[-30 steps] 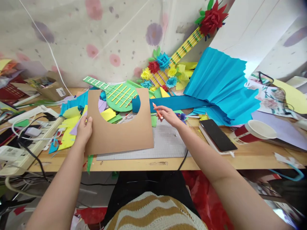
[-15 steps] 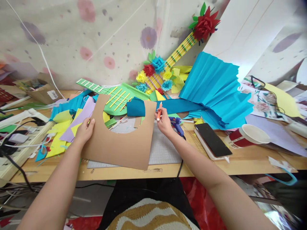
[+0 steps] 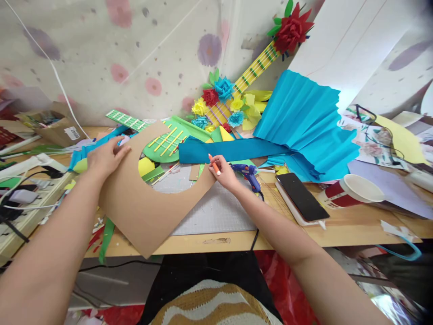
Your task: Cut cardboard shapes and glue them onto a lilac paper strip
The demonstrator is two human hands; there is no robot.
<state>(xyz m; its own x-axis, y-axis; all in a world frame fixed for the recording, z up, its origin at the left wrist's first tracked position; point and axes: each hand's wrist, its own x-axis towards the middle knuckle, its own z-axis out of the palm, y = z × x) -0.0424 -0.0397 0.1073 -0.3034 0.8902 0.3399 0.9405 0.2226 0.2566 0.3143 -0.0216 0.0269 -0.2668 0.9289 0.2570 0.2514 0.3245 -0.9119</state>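
Note:
A brown cardboard sheet (image 3: 149, 216) with a large rounded cut-out is held up, tilted, over the grey cutting mat (image 3: 203, 221). My left hand (image 3: 107, 158) grips its upper left edge, thumb on the near face. An orange pen-like tool (image 3: 214, 165), perhaps a craft knife or marker, is pinched in my right hand (image 3: 223, 174), whose fingers also meet the sheet's right tip. Through the cut-out show parts of a green paper guitar (image 3: 162, 146) and yellow scraps. Just beyond my right hand lies a strip of blue crepe paper (image 3: 233, 150).
A blue glue gun (image 3: 249, 175) lies right of my right hand. Farther right are a black phone (image 3: 302, 197) on a white item and a paper cup (image 3: 352, 192). A flowered yellow guitar (image 3: 257, 74) leans at the back. A power strip (image 3: 23, 203) with cables stands left.
The cardboard has turned clockwise, its lower corner now pointing down towards me past the table edge. My left hand has moved up and left; my right hand has shifted slightly left and down.

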